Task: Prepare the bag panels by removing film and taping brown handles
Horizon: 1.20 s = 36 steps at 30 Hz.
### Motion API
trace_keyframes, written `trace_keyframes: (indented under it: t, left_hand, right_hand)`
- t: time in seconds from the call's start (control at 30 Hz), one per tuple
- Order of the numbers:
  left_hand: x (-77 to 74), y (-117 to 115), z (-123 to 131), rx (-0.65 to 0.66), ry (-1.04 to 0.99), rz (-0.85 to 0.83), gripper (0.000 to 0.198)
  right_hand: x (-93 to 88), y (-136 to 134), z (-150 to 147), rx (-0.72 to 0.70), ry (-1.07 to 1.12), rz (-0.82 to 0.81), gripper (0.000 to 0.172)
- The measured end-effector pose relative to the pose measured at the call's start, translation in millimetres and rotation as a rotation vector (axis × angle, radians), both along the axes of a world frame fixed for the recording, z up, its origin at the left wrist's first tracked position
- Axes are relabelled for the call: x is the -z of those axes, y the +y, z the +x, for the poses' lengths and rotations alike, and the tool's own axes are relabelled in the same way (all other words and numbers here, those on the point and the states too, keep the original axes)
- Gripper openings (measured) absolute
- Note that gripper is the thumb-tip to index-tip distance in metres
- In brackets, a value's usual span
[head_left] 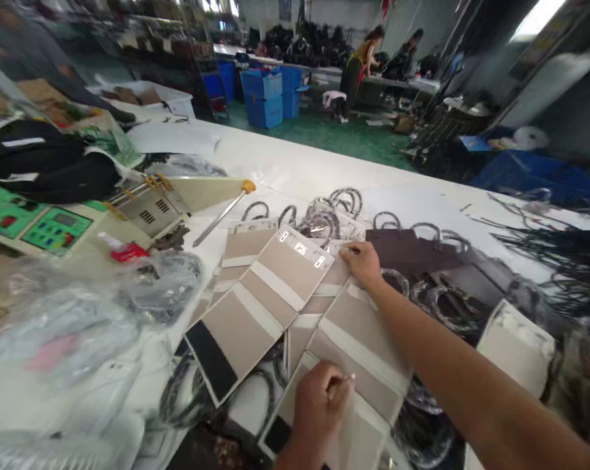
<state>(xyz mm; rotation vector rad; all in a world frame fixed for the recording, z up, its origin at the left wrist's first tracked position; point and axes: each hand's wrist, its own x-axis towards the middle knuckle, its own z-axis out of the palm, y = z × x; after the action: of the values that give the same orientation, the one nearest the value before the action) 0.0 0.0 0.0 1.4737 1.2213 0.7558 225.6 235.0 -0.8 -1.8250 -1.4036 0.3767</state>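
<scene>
Several long beige bag panels with white bands and grey rope handles lie fanned out on a white table [295, 166]. The top panel [263, 300] has a black strip at its near end and metal fittings at its far end. My right hand [362, 263] reaches across and pinches the far corner of a lower beige panel [358, 336] beside those fittings. My left hand [320, 403] is closed, fingers curled, pinching the near edge of that lower panel at the bottom of the view.
A cream machine with a green control panel [55, 228] and a yellow-tipped lever [226, 209] stands at left. Clear plastic bags [79, 313] lie in front of it. Dark brown panels and handles [422, 254] pile up at right. Blue crates [263, 98] and two people stand far behind.
</scene>
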Motion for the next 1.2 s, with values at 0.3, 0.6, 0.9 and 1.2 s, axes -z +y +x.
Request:
trace_keyframes:
  t: [0.3,0.6,0.9,1.2]
  left_hand:
    - [-17.0,6,2,-0.035,-0.107,-0.188,0.025]
    - [-62.3,12,-9,-0.233,-0.334,-0.416,0.053]
    - [-113.2,-11,-13,-0.207,-0.245,-0.118,0.032]
    - [-158.0,-25,-34,-0.008,-0.054,0.109,0.053]
  right_hand:
    - [-7.3,6,-5,0.162,0.223,-0.122,0.052]
    - [-108.6,-91,-14,-0.136,0.262,-0.188,0.051]
    - [-147.3,-248,-79,-0.491,0.663,-0.479,0.032]
    - [-196.5,-263,-75,-0.517,0.173,-0.252,0.014]
